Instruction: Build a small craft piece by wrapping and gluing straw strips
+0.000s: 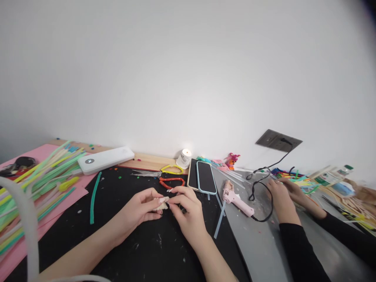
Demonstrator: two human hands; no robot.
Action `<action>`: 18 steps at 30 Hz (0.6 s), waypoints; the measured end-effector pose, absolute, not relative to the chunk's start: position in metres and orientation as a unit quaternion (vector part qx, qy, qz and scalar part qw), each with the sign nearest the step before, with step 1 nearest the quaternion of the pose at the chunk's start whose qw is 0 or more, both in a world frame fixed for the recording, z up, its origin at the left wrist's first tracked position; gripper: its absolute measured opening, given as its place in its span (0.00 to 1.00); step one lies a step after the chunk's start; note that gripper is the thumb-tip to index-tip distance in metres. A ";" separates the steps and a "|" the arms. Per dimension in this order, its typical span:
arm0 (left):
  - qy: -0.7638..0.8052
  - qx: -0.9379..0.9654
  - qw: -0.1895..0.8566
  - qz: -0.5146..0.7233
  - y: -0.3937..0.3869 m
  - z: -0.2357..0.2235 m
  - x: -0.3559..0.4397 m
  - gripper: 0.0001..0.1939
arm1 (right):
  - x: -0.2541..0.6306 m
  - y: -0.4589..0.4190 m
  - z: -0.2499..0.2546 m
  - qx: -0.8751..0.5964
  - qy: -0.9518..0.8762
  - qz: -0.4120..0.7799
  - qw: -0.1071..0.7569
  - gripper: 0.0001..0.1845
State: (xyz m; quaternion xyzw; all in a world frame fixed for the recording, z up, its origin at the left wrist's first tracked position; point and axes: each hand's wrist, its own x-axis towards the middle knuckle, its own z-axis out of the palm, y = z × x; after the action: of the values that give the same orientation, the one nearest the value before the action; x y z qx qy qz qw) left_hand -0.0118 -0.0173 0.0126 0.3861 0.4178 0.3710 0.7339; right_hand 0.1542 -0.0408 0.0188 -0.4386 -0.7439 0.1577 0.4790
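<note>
Between my two hands is a small cream-coloured, ridged piece (161, 204), possibly bent pipe cleaner; fingers cover much of it. My left hand (139, 209) pinches it from the left with thumb and fingertips. From the right, my right hand (188, 211) closes its thumb and forefinger on the piece's other end. Just beyond the hands lie scissors (147, 173) with one yellow and one red wrapped handle. A teal pipe cleaner (94, 197) rests on the black mat (117, 250), left of my hands.
Pipe cleaners (44, 188) are heaped on pink sheets at left, near a white power bank (106, 159). Phones (206, 177) and a corded pink glue gun (237, 201) lie right. A co-worker's hands (280, 196) are farther right, near a bottle (335, 175).
</note>
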 end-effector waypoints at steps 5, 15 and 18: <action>0.426 0.436 0.700 0.372 -0.015 0.007 -0.010 0.13 | 0.154 -0.041 0.022 -0.452 -0.714 0.207 0.493 0.09; 0.412 0.580 0.601 0.364 -0.018 0.014 -0.013 0.07 | 0.155 -0.041 0.017 -0.477 -0.665 0.263 0.512 0.07; 0.417 0.579 0.598 0.366 -0.017 0.011 -0.014 0.10 | 0.156 -0.040 0.018 -0.483 -0.667 0.266 0.501 0.07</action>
State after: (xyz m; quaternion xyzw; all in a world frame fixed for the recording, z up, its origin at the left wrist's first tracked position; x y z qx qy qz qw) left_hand -0.0135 -0.0173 0.0115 0.5786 0.4166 0.3663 0.5980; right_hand 0.1557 -0.0400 0.0180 -0.4829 -0.6673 0.2664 0.5006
